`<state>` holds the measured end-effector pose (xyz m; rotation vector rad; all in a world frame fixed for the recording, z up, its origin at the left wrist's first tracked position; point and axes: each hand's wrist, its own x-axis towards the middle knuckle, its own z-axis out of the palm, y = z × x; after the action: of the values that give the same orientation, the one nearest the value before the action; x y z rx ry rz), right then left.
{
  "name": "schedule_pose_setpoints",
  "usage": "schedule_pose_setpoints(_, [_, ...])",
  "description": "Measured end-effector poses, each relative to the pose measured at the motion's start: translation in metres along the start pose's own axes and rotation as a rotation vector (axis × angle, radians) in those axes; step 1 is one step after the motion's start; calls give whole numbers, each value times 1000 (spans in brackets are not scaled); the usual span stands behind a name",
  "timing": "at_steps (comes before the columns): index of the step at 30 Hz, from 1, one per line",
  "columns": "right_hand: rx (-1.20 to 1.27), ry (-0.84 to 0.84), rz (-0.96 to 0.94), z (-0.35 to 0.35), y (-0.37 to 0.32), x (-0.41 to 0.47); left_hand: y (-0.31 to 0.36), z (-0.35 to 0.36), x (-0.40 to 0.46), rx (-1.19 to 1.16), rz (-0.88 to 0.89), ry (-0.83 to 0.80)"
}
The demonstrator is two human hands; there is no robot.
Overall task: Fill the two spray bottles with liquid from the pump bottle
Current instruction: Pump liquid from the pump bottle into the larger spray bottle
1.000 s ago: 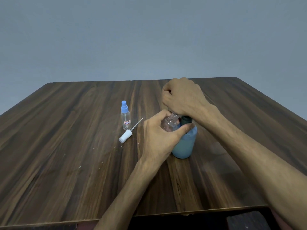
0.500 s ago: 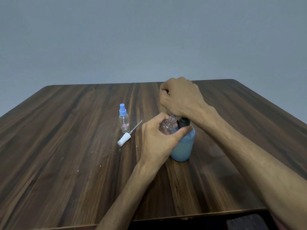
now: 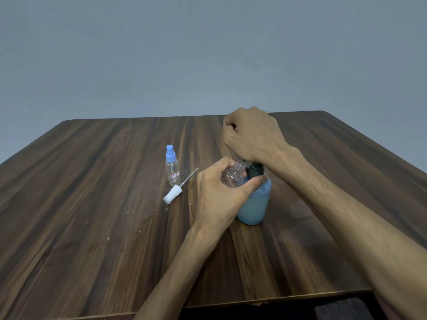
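A blue pump bottle (image 3: 255, 204) with a dark collar stands near the table's middle. My right hand (image 3: 251, 135) sits curled on top of its pump head, which is hidden under the hand. My left hand (image 3: 219, 195) grips a small clear open spray bottle (image 3: 233, 175), tilted, with its mouth up under the right hand beside the dark collar. A second clear spray bottle (image 3: 172, 168) with a blue cap stands upright to the left. A white spray cap with its thin tube (image 3: 174, 192) lies on the table beside it.
The dark wooden table (image 3: 92, 215) carries a few small pale specks near the white cap. Its front edge runs along the bottom of the view, with dark objects (image 3: 342, 308) below it at the lower right. A plain grey wall lies behind.
The view has shifted slightly. Both hands stay at the pump bottle, the left still holding the open spray bottle beneath the right hand.
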<state>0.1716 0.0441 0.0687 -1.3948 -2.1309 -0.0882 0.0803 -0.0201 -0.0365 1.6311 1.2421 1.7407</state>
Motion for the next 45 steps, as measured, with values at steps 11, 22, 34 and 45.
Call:
schedule_pose_setpoints(11, [-1, 9, 26, 1, 0, 2, 0, 1, 1, 7, 8, 2])
schedule_pose_setpoints(22, [-15, -76, 50, 4, 1, -2, 1, 1, 0, -7, -1, 14])
schedule_pose_setpoints(34, [-19, -64, 39, 3, 0, -3, 0, 1, 0, -13, -15, 3])
schedule_pose_setpoints(45, [-13, 15, 27, 2, 1, 0, 1, 0, -1, -14, -11, 4])
